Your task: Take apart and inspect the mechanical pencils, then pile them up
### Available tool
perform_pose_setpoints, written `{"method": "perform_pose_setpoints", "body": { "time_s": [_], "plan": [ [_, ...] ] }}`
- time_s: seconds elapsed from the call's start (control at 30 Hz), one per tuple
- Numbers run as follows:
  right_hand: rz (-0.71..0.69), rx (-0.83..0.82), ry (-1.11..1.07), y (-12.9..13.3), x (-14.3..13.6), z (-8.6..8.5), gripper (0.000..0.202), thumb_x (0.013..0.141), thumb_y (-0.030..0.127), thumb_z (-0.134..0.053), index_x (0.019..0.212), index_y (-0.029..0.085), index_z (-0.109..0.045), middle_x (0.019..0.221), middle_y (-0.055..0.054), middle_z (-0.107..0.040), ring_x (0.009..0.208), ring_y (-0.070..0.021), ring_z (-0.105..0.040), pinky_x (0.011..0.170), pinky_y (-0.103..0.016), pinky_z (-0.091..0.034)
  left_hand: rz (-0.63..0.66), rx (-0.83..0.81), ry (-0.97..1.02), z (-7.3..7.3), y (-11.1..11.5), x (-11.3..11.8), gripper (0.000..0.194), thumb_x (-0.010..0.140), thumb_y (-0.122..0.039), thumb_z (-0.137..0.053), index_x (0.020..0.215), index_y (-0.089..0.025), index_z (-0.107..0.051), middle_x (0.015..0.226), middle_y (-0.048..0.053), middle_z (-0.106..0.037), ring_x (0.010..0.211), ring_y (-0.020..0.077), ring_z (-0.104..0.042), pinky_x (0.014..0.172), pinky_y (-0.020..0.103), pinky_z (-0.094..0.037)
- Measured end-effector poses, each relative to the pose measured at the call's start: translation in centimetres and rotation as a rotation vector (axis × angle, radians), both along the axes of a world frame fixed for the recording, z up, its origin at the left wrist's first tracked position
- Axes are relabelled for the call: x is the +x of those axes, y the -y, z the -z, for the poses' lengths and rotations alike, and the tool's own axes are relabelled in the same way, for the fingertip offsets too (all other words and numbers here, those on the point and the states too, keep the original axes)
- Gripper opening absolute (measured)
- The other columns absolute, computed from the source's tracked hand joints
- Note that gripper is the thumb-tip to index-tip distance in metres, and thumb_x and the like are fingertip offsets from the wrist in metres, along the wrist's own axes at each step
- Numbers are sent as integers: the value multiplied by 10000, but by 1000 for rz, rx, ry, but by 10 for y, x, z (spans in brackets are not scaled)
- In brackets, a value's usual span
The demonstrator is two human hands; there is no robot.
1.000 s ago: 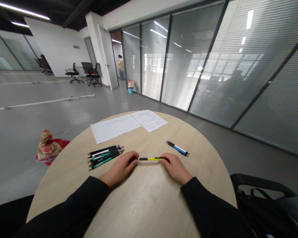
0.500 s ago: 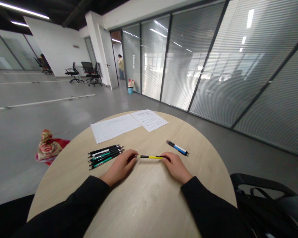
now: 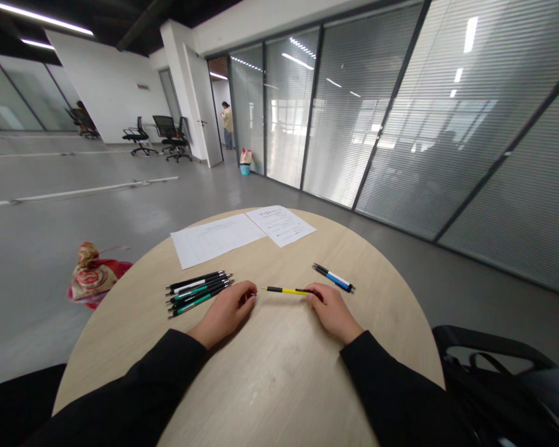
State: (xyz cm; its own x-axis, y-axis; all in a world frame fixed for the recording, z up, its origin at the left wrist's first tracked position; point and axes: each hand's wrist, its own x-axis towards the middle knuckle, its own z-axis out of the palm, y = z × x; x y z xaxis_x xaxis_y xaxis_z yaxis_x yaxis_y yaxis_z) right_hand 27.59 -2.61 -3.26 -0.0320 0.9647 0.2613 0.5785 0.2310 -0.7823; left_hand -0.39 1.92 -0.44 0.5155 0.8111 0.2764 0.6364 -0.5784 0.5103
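My right hand has its fingers closed on one end of a yellow pen with a black grip. The pen's thin bare tip points left, just short of my left hand. That left hand rests on the table with thumb and fingers pinched together. A tiny shiny bit shows at its fingertips, too small to name. Beside the left hand lies a row of several black, white and green pens. Beyond the right hand, a blue pen and a white pen lie side by side.
Two printed sheets lie at the far side of the round wooden table. A red and beige bag stands on the floor at left. A black chair is close at right. One person stands in the far doorway.
The yellow pen's tip has come away from my left fingers, leaving a small gap. The pen has tilted slightly, its tip end a little higher. Both hands stay nearly in place.
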Motion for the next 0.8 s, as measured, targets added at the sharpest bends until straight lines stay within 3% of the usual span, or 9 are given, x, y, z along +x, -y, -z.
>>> {"method": "perform_pose_setpoints", "body": {
  "time_s": [0.43, 0.63, 0.8],
  "plan": [
    [49, 20, -10, -1, 1, 2, 232, 902, 231, -529, 996, 182, -735, 909, -67, -722, 816, -215, -634, 773, -328, -464, 189, 51, -137, 0, 4, 1, 166, 920, -159, -412, 872, -197, -566, 919, 64, -583, 856, 210, -562, 788, 322, -454],
    [31, 16, -5, -1, 0, 1, 220, 902, 212, -531, 985, 176, -733, 902, -69, -723, 824, -214, -636, 772, -322, -459, 199, 29, -112, 3, 3, 1, 161, 892, -142, -435, 918, -199, -583, 944, 60, -606, 883, 208, -576, 822, 326, -461],
    [25, 16, -4, -1, 0, 2, 208, 900, 192, -536, 967, 177, -732, 903, -69, -723, 817, -209, -630, 748, -308, -448, 133, -25, -70, 1, 5, 2, 165, 856, -189, -531, 1006, -192, -600, 960, 61, -649, 841, 208, -594, 771, 320, -478]
  ]
}}
